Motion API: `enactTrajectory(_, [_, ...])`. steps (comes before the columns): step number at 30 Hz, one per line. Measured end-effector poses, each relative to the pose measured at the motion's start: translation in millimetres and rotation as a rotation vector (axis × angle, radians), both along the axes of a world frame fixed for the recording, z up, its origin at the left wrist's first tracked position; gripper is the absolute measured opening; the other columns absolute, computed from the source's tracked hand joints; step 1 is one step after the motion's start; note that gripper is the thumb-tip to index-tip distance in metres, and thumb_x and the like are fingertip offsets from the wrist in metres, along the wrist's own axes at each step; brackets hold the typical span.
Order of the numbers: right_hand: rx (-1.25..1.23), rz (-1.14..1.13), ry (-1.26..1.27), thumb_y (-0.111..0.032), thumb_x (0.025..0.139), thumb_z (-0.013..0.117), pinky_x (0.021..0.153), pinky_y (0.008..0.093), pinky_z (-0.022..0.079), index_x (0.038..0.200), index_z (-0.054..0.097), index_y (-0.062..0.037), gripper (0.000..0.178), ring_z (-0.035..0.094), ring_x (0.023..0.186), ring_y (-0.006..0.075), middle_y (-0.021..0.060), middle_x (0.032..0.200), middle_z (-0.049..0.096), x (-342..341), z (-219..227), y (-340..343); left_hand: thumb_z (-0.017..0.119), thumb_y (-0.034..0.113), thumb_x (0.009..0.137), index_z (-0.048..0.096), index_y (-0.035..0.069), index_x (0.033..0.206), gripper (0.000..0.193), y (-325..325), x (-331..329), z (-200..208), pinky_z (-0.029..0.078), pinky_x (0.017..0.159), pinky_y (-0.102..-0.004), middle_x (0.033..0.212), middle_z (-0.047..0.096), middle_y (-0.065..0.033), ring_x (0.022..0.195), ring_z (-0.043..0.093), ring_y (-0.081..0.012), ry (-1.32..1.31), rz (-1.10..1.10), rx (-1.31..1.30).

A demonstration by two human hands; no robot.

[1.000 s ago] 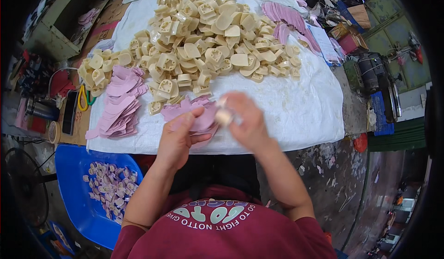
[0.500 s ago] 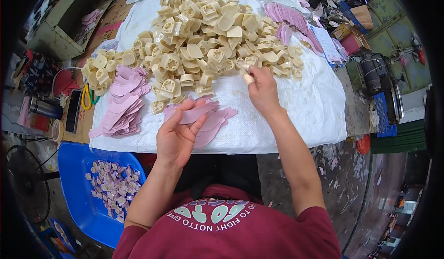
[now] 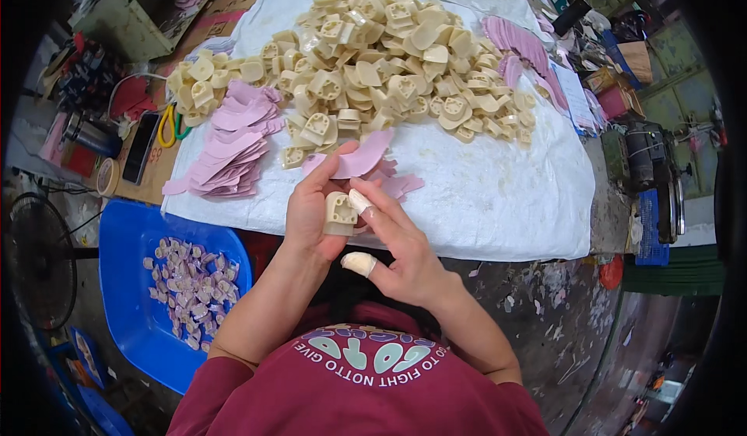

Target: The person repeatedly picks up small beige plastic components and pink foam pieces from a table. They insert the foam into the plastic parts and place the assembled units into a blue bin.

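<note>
A cream plastic shoe heel (image 3: 340,213), its holed face up, rests in my left hand (image 3: 306,217), which is closed about it. A curved lilac cover piece (image 3: 366,156) sticks out from the same hand's fingertips. My right hand (image 3: 408,263) has its fingers stretched and the thumb spread away; cream finger covers (image 3: 359,263) sit on the thumb and index finger. That index fingertip is at the heel's right side. Beyond my hands rises a big pile of cream heels (image 3: 373,70). Loose lilac pieces (image 3: 402,185) lie just behind my fingers, and a fanned stack (image 3: 233,152) lies to the left.
White woven sheeting (image 3: 506,203) covers the table. Below its left edge stands a blue tub (image 3: 124,304) holding several lilac-covered heels (image 3: 191,288). Scissors (image 3: 166,125), a phone (image 3: 142,147) and a tape roll (image 3: 107,178) lie at left. More lilac pieces (image 3: 517,39) sit at back right.
My right hand has come from the pile to my left hand. A heel now sits in my left palm, which has closed about it. The whole view has shifted slightly.
</note>
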State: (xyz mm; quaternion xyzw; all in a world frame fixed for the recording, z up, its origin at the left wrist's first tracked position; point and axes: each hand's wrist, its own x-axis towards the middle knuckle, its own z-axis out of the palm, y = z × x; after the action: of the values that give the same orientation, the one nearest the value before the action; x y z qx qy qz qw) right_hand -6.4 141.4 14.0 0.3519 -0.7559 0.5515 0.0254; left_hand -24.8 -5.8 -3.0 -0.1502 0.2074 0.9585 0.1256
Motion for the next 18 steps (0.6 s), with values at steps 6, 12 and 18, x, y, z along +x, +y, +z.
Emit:
enactTrajectory(6, [-0.077, -0.071, -0.152, -0.01, 0.082, 0.069, 0.075, 0.0326, 0.053, 0.107, 0.06, 0.004, 0.03, 0.066, 0.09, 0.0311, 0.0188, 0.103, 0.064, -1.2, -0.9, -1.0, 0.046, 0.024, 0.098, 0.044, 0.0, 0.131, 0.041, 8.4, 9.9, 11.5, 0.044, 0.101, -0.0438, 0.128, 0.052, -0.0211, 0.116, 0.055, -0.0316, 0.033, -0.018, 0.053])
enactTrajectory(12, [0.073, -0.122, 0.083, -0.011, 0.083, 0.067, 0.076, 0.0325, 0.052, 0.109, 0.059, 0.0039, 0.031, 0.064, 0.089, 0.0314, 0.019, 0.106, 0.061, 6.1, 6.7, -16.1, 0.049, 0.023, 0.097, 0.047, -0.001, 0.129, 0.04, -3.2, 9.1, 4.9, 0.051, 0.094, -0.04, 0.127, 0.053, -0.0187, 0.109, 0.059, -0.0283, 0.031, 0.043, -0.016])
enactTrajectory(18, [0.017, -0.116, -0.037, 0.005, 0.08, 0.059, 0.08, 0.034, 0.051, 0.11, 0.057, 0.0038, 0.03, 0.06, 0.098, 0.0327, 0.0189, 0.114, 0.055, 0.4, 7.1, 4.3, 0.056, 0.02, 0.093, 0.053, -0.001, 0.122, 0.036, -6.7, 9.7, 2.1, 0.053, 0.09, -0.0362, 0.12, 0.058, -0.0155, 0.103, 0.062, -0.0238, 0.096, 0.137, -0.214])
